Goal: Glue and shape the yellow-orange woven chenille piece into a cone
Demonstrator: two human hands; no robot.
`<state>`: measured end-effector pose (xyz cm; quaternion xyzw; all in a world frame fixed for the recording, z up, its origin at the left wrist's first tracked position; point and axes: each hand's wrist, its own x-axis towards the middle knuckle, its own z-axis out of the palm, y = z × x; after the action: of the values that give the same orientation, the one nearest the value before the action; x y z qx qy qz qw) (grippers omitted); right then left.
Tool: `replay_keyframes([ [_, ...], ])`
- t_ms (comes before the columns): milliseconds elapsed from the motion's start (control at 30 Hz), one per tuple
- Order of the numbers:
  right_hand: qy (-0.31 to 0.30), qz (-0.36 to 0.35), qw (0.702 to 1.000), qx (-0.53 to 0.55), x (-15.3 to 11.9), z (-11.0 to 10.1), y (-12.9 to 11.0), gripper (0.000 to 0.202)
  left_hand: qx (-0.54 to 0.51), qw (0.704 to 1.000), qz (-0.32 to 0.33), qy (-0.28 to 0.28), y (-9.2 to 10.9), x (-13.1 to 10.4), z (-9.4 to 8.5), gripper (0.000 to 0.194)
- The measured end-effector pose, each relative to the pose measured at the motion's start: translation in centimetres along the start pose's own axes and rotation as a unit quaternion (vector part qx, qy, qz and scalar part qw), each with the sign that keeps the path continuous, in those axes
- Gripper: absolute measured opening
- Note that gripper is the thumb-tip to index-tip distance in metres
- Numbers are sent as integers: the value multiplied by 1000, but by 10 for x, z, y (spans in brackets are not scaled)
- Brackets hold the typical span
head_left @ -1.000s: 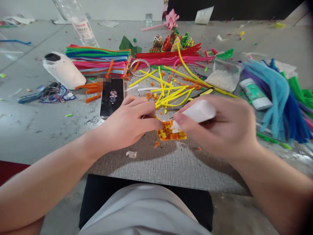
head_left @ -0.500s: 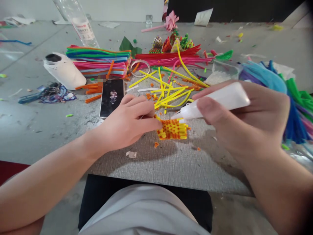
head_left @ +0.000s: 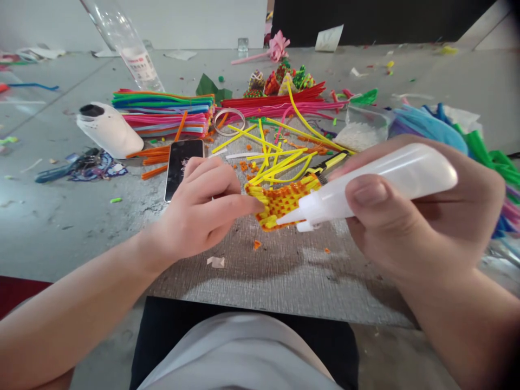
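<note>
Over the near part of the desk (head_left: 284,292), the right hand (head_left: 430,227) has its fingers round a white squeeze bottle (head_left: 418,168), nozzle (head_left: 291,216) at a woven orange-and-yellow piece (head_left: 284,200); the left hand's (head_left: 203,211) fingers hold its left end. Beyond lie yellow stems (head_left: 280,165), then red ones (head_left: 276,98).

Below the hands (head_left: 203,208), a pale grey top (head_left: 244,357) is being worn, its soft cloth rounding outward and creasing into broad, curving folds. Black legwear (head_left: 151,336) is showing past that top on both sides, and as a dark band along its edge nearest the hands. Behind the hands the forearms (head_left: 97,292) are showing bare, and the right thumb (head_left: 388,214) is bearing a short, rounded nail (head_left: 370,193).
</note>
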<state>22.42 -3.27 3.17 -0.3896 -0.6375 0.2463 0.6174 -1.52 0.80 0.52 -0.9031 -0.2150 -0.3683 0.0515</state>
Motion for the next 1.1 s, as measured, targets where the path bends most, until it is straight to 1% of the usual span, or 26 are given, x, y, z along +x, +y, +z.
replay_keyframes([
  [100, -4, 0, 1000, -10, 0, 0, 0, 26, -8, 1000, 9, 5, -1, 0, 3, 25],
  [233, -11, -32, 999, -15, 0, 0, 4, 28, -13, 999, 34, 26, -2, 0, 4, 23],
  [300, 2, -41, 999, -12, 0, 0, 6, 29, -10, 999, 32, 25, -2, 1, 4, 22],
  [400, 13, -33, 999, -22, 0, 2, 7, 28, -6, 999, 24, 25, 0, 1, 4, 22],
  [600, 2, -54, 998, -42, 2, -1, 10, 32, -1, 998, 46, 31, -3, 0, 3, 20],
  [733, 6, -57, 997, -51, 2, -4, 10, 34, 1, 999, 36, 38, -4, -2, 2, 18],
  [900, -12, -52, 995, -83, 3, -7, 5, 32, 8, 999, 28, 39, -3, -2, 2, 22],
  [1000, -23, -47, 993, -101, 3, -7, 4, 37, 14, 999, 32, 30, -3, -2, 1, 24],
  [1100, -26, -40, 993, -105, 3, -6, 5, 42, 14, 999, 22, 20, -2, -1, 0, 25],
])
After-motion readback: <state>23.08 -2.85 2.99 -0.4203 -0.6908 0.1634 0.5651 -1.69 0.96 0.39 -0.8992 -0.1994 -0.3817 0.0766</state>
